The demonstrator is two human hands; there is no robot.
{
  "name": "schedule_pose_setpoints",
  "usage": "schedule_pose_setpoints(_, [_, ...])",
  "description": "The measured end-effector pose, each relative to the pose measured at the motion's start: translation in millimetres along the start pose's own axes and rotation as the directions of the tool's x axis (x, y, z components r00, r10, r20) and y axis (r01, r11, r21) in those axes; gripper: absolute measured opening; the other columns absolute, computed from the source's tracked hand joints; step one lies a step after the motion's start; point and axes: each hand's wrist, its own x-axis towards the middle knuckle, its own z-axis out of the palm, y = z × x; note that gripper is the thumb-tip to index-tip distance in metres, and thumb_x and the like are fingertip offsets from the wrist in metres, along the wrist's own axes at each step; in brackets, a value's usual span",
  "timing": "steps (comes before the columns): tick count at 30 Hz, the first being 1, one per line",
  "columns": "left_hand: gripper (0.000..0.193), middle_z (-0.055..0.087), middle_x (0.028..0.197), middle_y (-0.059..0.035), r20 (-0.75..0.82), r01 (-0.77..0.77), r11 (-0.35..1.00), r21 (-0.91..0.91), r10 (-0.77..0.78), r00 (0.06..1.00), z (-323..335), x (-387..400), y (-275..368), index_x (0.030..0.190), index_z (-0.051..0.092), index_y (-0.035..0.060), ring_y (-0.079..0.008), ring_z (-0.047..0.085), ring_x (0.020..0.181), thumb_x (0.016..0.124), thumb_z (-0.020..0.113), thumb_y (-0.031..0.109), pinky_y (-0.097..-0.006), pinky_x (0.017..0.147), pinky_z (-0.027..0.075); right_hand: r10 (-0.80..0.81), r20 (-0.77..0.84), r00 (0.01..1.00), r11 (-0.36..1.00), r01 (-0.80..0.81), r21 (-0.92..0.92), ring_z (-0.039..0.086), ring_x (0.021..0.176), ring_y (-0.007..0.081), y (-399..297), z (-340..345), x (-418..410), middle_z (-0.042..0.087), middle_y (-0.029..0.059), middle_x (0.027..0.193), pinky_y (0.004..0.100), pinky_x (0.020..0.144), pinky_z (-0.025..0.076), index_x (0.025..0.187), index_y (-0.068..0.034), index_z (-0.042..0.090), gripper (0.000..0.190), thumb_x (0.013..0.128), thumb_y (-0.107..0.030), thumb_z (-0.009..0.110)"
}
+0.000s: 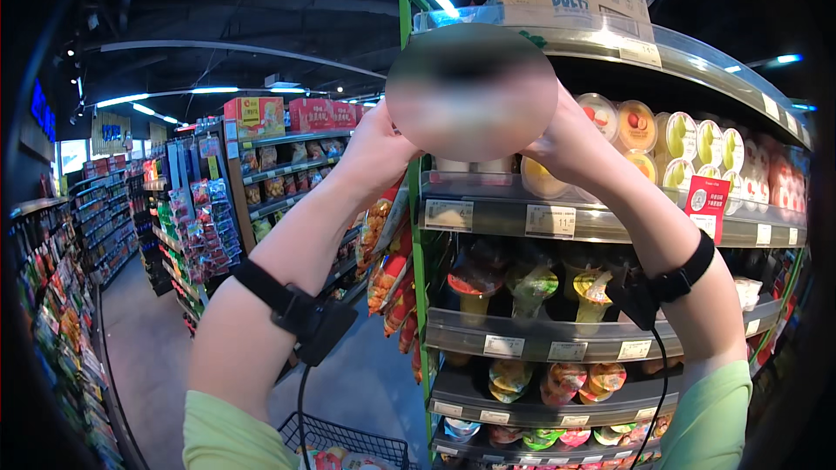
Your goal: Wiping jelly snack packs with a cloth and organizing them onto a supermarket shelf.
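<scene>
Both my arms reach up and forward to a store shelf. A round blurred patch covers most of what lies between my hands. My left hand (pixel 384 138) is at the patch's left edge, beside the green shelf upright (pixel 418 274). At the lower right edge of the patch is my right hand (pixel 556 137), in front of lidded jelly cups (pixel 637 125) on the upper shelf. The fingers of both hands are hidden, so whether they hold anything cannot be seen. A shelf edge with price tags (pixel 550 220) runs below my hands.
A black wire basket (pixel 346 437) with packaged goods stands low in front of me. Snack bags (pixel 390 274) hang left of the upright. Lower shelves carry dessert cups (pixel 471 287). A cardboard box (pixel 575 3) sits on top. An aisle floor (pixel 140 320) runs left between stocked racks.
</scene>
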Motion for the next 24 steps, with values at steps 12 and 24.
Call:
schedule_pose_setpoints(12, [0.051, 0.056, 0.117, -0.0112, -0.229, -0.197, 0.891, 0.409, 0.309, 0.923, -5, 34, -24, 0.125, 0.048, 0.0015, -0.0165, 0.059, 0.098, 0.084, 0.071, 0.019, -0.028, 0.082, 0.048, -0.157, 0.032, 0.987, 0.899, 0.156, -0.408, 0.051, 0.1, 0.0262, 14, 18, 33, 0.058, 0.0084, 0.105, 0.0382, 0.089, 0.042, 0.116, -0.007, 0.056, 0.05, 0.071, -0.016, 0.075])
schedule_pose_setpoints(24, [0.044, 0.048, 0.136, -0.0109, 0.193, -0.24, 0.014, 0.971, 0.552, 0.811, 17, 13, -52, 0.122, 0.056, 0.0043, -0.03, 0.036, 0.132, 0.083, 0.062, 0.024, -0.0572, 0.11, 0.019, -0.012, 0.126, 0.992, 0.82, 0.082, -0.566, 0.057, 0.095, 0.0277, 25, 35, 48, 0.062, 0.0113, 0.093, 0.0374, 0.082, 0.047, 0.1, -0.001, 0.056, 0.039, 0.071, -0.018, 0.075])
